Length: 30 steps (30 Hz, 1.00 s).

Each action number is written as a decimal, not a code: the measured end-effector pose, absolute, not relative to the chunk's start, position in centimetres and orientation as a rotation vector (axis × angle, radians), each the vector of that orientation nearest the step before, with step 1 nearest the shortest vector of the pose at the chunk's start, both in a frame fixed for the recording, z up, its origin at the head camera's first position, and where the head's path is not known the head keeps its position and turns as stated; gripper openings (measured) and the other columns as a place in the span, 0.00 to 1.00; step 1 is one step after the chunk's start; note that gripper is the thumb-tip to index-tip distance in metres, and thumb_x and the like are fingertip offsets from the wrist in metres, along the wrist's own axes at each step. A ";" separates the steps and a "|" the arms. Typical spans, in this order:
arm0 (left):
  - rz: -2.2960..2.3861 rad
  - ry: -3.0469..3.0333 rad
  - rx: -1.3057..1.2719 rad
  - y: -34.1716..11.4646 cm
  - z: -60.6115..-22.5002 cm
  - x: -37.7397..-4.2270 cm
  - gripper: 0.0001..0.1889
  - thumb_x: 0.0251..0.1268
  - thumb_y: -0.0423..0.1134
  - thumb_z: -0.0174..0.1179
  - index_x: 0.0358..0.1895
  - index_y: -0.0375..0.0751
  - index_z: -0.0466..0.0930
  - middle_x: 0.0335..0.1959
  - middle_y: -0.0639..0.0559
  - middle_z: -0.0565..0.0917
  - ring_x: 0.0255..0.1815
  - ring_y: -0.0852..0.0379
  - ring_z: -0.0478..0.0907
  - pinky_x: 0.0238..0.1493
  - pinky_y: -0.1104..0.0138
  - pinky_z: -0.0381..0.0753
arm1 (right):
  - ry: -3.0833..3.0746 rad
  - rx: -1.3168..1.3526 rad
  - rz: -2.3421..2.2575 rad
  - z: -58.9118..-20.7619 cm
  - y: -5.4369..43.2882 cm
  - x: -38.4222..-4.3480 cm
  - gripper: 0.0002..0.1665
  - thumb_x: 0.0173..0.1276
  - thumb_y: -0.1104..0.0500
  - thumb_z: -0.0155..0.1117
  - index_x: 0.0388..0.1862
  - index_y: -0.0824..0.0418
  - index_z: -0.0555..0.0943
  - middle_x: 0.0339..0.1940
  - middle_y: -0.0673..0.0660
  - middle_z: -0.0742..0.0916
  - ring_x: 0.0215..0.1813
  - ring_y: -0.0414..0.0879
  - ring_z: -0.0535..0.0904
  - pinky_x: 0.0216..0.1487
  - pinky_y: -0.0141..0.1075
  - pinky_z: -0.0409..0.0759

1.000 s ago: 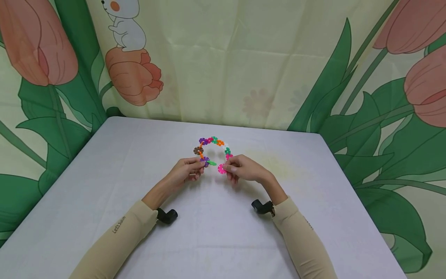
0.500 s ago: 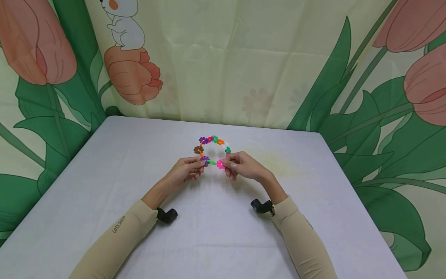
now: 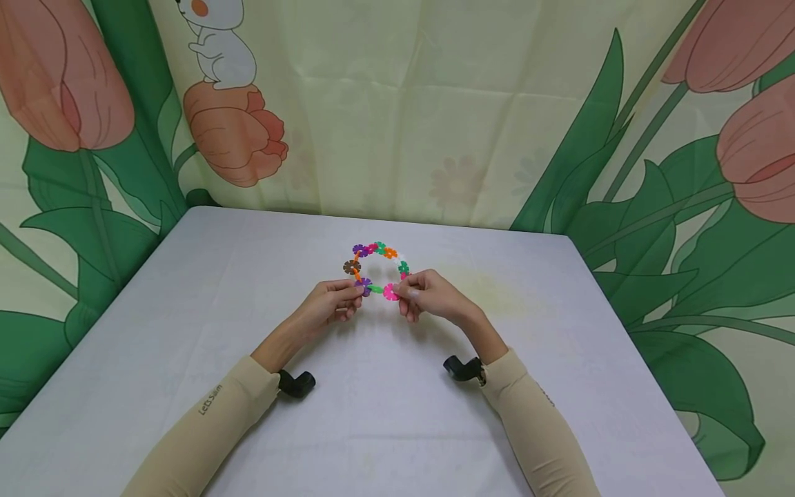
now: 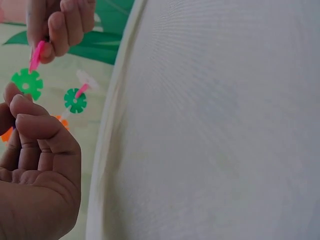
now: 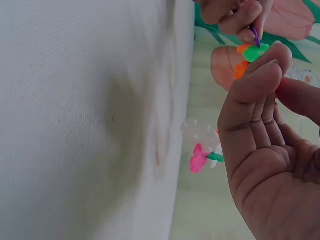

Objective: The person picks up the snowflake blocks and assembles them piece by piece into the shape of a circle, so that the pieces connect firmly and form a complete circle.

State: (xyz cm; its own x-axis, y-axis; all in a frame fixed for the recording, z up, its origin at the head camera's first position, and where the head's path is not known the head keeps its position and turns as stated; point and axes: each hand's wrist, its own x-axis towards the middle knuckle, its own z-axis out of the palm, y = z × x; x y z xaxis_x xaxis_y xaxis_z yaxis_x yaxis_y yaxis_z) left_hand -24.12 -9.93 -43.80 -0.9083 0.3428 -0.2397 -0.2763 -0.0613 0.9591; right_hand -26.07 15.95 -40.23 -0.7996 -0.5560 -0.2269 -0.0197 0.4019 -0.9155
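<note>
A loop of colourful plastic snowflake discs point(image 3: 379, 248), slotted edge to edge, is held up over the table. My left hand point(image 3: 329, 302) pinches a purple disc point(image 3: 365, 284) at the loop's near left. From that one a light green disc point(image 4: 27, 84) juts toward the right. Between thumb and fingers, my right hand point(image 3: 431, 297) pinches a bright pink disc point(image 3: 390, 292), whose edge is right at the green disc's edge. In the right wrist view, my fingers hide most of the pink disc. A brown disc point(image 3: 352, 267) and orange ones form the left side.
White cloth covers the table point(image 3: 385, 400). Behind it hangs a pale curtain point(image 3: 397, 124) printed with tulips and a white animal. A black wrist camera point(image 3: 297, 384) sits at my left cuff, another black camera point(image 3: 462, 368) at the right one.
My right hand has moved slightly up and left with the pink disc, closing the gap to the green disc. The left hand has stayed nearly in place, still pinching the purple disc.
</note>
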 end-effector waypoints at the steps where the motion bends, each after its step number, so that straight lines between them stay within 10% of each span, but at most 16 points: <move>1: 2.021 1.808 0.069 -9.9 -43.8 -24.1 0.11 0.82 0.42 0.58 0.49 0.37 0.83 0.28 0.58 0.83 0.26 0.62 0.73 0.30 0.73 0.75 | 2.155 -0.486 -1.402 -40.2 15.9 -26.1 0.20 0.85 0.58 0.56 0.48 0.78 0.79 0.25 0.53 0.86 0.25 0.44 0.80 0.33 0.34 0.83; 30: 1.982 1.877 0.053 -10.0 -44.1 -24.2 0.11 0.81 0.40 0.58 0.48 0.35 0.83 0.26 0.60 0.82 0.25 0.64 0.72 0.30 0.73 0.72 | 2.087 -0.425 -1.470 -40.6 15.3 -25.9 0.13 0.84 0.66 0.52 0.42 0.73 0.81 0.27 0.54 0.88 0.27 0.43 0.84 0.37 0.35 0.89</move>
